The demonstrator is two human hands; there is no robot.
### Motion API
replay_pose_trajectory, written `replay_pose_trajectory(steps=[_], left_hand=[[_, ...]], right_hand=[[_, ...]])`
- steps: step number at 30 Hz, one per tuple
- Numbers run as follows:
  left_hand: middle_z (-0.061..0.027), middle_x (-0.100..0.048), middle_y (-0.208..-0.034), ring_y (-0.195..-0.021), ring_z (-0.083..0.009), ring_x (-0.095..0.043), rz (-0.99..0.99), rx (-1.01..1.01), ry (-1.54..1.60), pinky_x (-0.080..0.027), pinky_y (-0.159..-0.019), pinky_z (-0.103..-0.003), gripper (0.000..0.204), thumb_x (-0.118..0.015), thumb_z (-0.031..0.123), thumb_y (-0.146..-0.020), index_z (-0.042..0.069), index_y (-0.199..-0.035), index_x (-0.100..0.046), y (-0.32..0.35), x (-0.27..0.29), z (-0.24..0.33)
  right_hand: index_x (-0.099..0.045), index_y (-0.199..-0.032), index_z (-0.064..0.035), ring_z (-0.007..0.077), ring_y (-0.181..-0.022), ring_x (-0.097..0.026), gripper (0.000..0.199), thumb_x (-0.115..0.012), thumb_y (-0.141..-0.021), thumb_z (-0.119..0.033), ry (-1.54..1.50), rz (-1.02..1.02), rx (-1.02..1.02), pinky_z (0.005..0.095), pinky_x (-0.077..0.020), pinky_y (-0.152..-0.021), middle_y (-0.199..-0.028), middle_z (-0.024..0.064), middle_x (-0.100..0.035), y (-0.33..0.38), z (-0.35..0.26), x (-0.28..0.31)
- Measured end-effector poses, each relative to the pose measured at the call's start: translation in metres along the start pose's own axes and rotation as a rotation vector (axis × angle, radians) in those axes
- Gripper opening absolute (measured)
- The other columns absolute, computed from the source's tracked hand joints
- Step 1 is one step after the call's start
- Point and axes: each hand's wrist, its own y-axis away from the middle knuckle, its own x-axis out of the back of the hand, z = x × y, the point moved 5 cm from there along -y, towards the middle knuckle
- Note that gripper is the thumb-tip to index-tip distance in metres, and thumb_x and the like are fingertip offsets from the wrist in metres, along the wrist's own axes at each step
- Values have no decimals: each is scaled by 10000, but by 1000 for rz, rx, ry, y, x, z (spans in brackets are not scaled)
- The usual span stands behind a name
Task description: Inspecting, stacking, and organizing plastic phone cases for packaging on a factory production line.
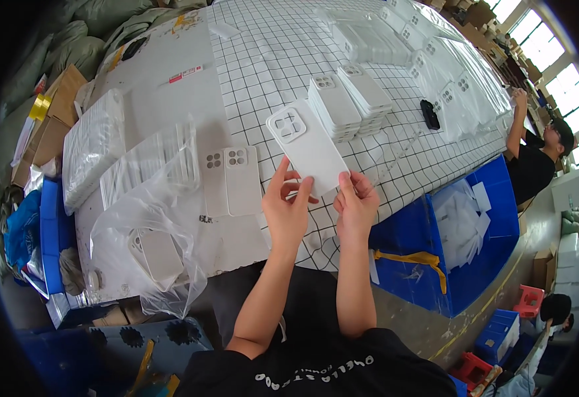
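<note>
A white phone case (313, 156) with a square camera cutout is tilted above the table between my two hands. My left hand (288, 210) grips its lower left edge, the thumb on its face. At its lower right corner, my right hand (357, 206) pinches it between thumb and curled fingers. Just beyond stand two stacks of white phone cases, a nearer stack (336, 106) and a farther one (367, 92). Left of my hands, a white case (242, 188) and a greyish case (214, 188) lie side by side on the table.
A clear plastic bag (187, 231) holding cases hangs over the table's front edge. Wrapped bundles (96, 142) lie at left, more bagged cases (375, 43) at the back. A blue bin (443, 255) of white pieces stands at right. Farther right is another person (534, 159).
</note>
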Motion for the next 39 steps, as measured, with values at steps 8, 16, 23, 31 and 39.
replay_pose_trajectory(steps=[8,16,23,31,39], left_hand=[[-148,-655,-917,-573,-211,-688,-121,14,-213,-515,-516,-279,453,-666,19,-825,-98,-1250,-562,-132,-57,-4],[-156,-675,-929,-641,-226,-688,-205,15,-491,-532,-595,-316,421,-732,189,-786,-36,-1133,-656,-153,-84,-30],[-173,-602,-1146,-979,-264,-598,84,-428,-1067,-485,-821,-372,591,-784,320,-750,-8,-1207,-601,-113,-20,-14],[-197,-456,-1310,-1211,-360,-409,206,-187,-1432,-376,-979,-442,664,-801,324,-727,49,-1259,-514,-64,74,-23],[-162,-521,-1118,-1060,-316,-492,84,6,-206,-461,-779,-378,613,-739,411,-769,78,-1243,-539,-22,131,-2]], right_hand=[[-633,-1071,21,13,-493,-312,186,-569,-963,-116,-56,92,68,195,-223,-423,-832,17,-563,22,-6,51],[-636,-1082,8,31,-502,-315,182,-527,-954,-62,-94,167,-136,195,-223,-438,-826,16,-557,51,30,121],[-633,-1048,1,43,-507,-321,167,-521,-938,-56,-122,143,-90,207,-230,-445,-795,20,-553,54,13,116],[-626,-971,-12,46,-514,-317,123,-521,-922,-54,-83,42,-100,208,-227,-448,-758,14,-539,71,17,99],[-593,-1085,16,36,-534,-338,193,-551,-933,-96,97,-266,-165,193,-244,-452,-913,45,-533,115,23,44]])
